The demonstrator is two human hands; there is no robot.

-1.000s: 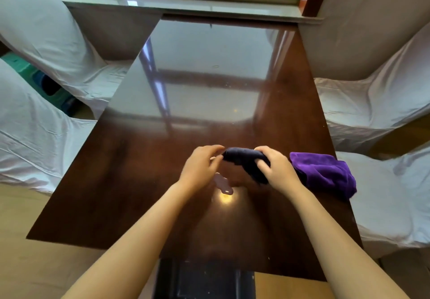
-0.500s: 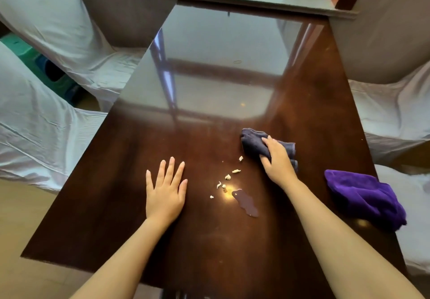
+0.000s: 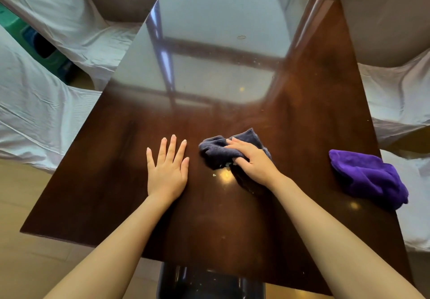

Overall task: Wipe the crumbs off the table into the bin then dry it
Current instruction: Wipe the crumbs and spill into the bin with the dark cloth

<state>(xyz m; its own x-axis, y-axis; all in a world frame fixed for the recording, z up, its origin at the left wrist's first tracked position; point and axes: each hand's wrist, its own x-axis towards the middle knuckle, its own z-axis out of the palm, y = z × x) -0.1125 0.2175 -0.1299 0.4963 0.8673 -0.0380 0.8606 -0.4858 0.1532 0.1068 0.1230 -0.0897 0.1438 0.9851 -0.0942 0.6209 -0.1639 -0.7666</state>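
My right hand presses a dark grey cloth flat on the glossy brown table, fingers curled over it. A few pale crumbs show at the cloth's near edge; others are hidden under it. Left of the cloth, my left hand lies palm down on the wood with fingers spread and nothing in it. A purple cloth lies bunched near the table's right edge. A dark bin stands on the floor just below the table's near edge.
White-covered chairs stand along both long sides of the table. A green crate sits on the floor at the far left. The far half of the table reflects the window.
My right hand has dragged the grey cloth left and nearer, over most of the crumbs. My left hand stays flat on the table. The view has tilted further down, showing the bin.
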